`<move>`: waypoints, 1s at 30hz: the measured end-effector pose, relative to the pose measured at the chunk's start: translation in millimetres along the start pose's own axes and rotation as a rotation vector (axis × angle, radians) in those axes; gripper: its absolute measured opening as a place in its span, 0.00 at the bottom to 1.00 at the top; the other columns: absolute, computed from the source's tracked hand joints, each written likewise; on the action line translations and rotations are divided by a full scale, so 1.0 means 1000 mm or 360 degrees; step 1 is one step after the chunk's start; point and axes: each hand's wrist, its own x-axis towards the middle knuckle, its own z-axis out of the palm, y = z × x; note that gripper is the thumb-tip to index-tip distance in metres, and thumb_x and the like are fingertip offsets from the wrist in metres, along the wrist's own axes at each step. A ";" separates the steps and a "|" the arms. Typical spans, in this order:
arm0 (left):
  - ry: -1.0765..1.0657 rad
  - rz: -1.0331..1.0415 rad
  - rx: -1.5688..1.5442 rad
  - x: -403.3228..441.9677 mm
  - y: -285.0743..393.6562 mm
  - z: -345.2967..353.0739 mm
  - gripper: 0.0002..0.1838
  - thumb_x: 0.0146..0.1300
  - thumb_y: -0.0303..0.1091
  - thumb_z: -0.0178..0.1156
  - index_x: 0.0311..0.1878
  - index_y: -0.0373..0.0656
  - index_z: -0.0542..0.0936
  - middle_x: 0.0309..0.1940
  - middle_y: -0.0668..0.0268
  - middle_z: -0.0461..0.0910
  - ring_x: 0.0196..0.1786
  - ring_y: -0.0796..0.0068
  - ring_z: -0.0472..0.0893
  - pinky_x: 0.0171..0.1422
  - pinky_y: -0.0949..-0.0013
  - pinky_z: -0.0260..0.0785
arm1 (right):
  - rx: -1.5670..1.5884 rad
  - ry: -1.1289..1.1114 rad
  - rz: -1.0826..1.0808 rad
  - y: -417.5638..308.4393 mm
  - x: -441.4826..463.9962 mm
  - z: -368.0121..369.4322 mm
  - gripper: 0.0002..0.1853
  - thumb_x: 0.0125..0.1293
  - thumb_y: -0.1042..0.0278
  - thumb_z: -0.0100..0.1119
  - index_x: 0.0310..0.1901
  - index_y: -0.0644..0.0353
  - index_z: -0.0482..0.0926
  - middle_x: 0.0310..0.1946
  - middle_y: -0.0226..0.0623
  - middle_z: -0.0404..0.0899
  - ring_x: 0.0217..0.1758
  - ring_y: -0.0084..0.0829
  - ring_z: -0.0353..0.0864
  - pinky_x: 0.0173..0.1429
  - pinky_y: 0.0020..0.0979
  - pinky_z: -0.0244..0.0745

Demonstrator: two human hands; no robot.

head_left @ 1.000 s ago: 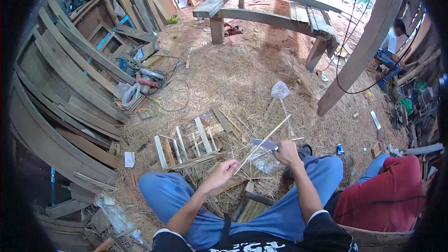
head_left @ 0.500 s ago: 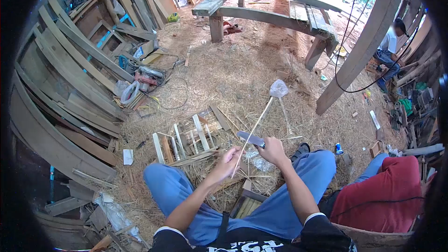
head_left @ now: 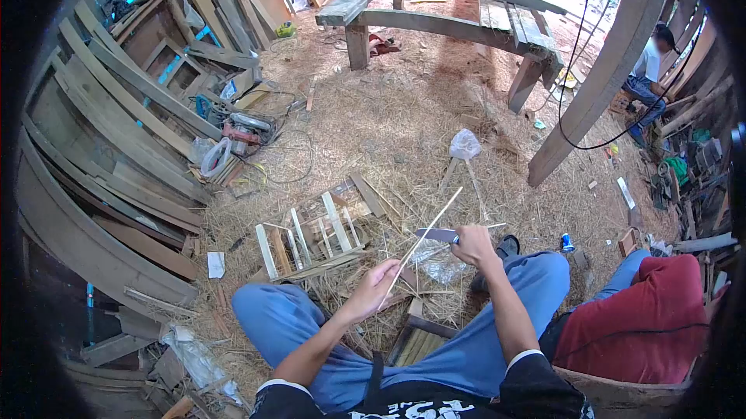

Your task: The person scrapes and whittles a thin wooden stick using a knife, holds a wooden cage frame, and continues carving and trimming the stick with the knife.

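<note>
Between my knees, my left hand (head_left: 374, 288) is closed around the lower part of a thin pale wooden strip (head_left: 434, 222), which slants up to the right. My right hand (head_left: 474, 246) is closed on the handle of a knife (head_left: 437, 234). The broad blade points left and lies across the strip, just above my left hand; whether it touches the strip I cannot tell. Below my hands is a wooden box-like frame (head_left: 406, 337) with slats. A slatted wooden frame (head_left: 311, 242) rests on the shavings at the left.
A person in red (head_left: 633, 326) sits close on my right. Another person (head_left: 649, 81) sits farther back at the right. A wooden post (head_left: 602, 73) leans there. A bench-like timber structure (head_left: 458, 23) stands ahead. Boards and power tools (head_left: 242, 130) are at the left.
The knife went left and up along the strip, then came back right and down. The strip swung steeper and tilted back right. Both hands kept their hold.
</note>
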 end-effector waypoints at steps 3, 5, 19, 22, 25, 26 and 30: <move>-0.0001 0.0033 0.0020 0.004 -0.012 -0.014 0.16 0.78 0.43 0.49 0.56 0.41 0.74 0.28 0.76 0.68 0.26 0.89 0.67 0.26 0.79 0.61 | 0.0258 0.0020 0.0117 -0.015 -0.012 0.017 0.13 0.54 0.61 0.62 0.33 0.62 0.84 0.30 0.55 0.83 0.36 0.53 0.85 0.45 0.51 0.79; 0.0042 0.0161 0.0260 0.015 -0.030 -0.022 0.15 0.78 0.43 0.49 0.56 0.43 0.74 0.28 0.76 0.67 0.29 0.89 0.67 0.28 0.80 0.61 | 0.0227 -0.0025 0.0119 -0.017 -0.010 0.013 0.15 0.55 0.59 0.64 0.33 0.65 0.84 0.29 0.57 0.82 0.35 0.55 0.84 0.45 0.51 0.79; 0.0171 0.0305 -0.0252 0.031 -0.005 0.017 0.19 0.80 0.40 0.43 0.68 0.47 0.67 0.23 0.78 0.60 0.17 0.89 0.57 0.19 0.80 0.49 | 0.0245 0.0439 0.0022 -0.046 0.007 0.021 0.15 0.56 0.51 0.65 0.37 0.53 0.87 0.22 0.51 0.81 0.28 0.51 0.83 0.36 0.48 0.78; 0.0185 0.0142 -0.0473 0.023 0.004 0.026 0.19 0.80 0.42 0.42 0.67 0.45 0.68 0.21 0.78 0.57 0.15 0.89 0.56 0.18 0.79 0.48 | 0.0251 0.0602 0.0095 -0.050 0.010 0.030 0.14 0.53 0.59 0.66 0.42 0.49 0.87 0.22 0.49 0.82 0.28 0.48 0.84 0.35 0.46 0.78; 0.0258 0.0099 -0.0566 0.018 0.013 0.041 0.19 0.81 0.44 0.41 0.65 0.45 0.69 0.20 0.78 0.55 0.14 0.88 0.54 0.17 0.79 0.46 | 0.0294 0.0633 0.0173 -0.057 0.012 0.029 0.17 0.50 0.64 0.65 0.44 0.48 0.87 0.23 0.48 0.82 0.28 0.48 0.84 0.35 0.45 0.78; 0.0272 0.0199 -0.0490 0.024 0.008 0.035 0.18 0.81 0.45 0.41 0.63 0.46 0.71 0.19 0.79 0.55 0.15 0.88 0.54 0.18 0.80 0.45 | 0.0335 0.0657 0.0139 -0.059 0.010 0.028 0.16 0.50 0.64 0.65 0.44 0.47 0.87 0.23 0.48 0.82 0.28 0.48 0.84 0.35 0.45 0.78; 0.0198 0.0258 -0.0252 0.029 0.004 0.005 0.17 0.80 0.43 0.44 0.63 0.47 0.72 0.20 0.80 0.58 0.17 0.90 0.56 0.19 0.81 0.49 | 0.0252 0.0555 0.0056 -0.068 0.007 0.016 0.15 0.52 0.64 0.64 0.44 0.50 0.87 0.25 0.49 0.83 0.30 0.50 0.84 0.38 0.47 0.78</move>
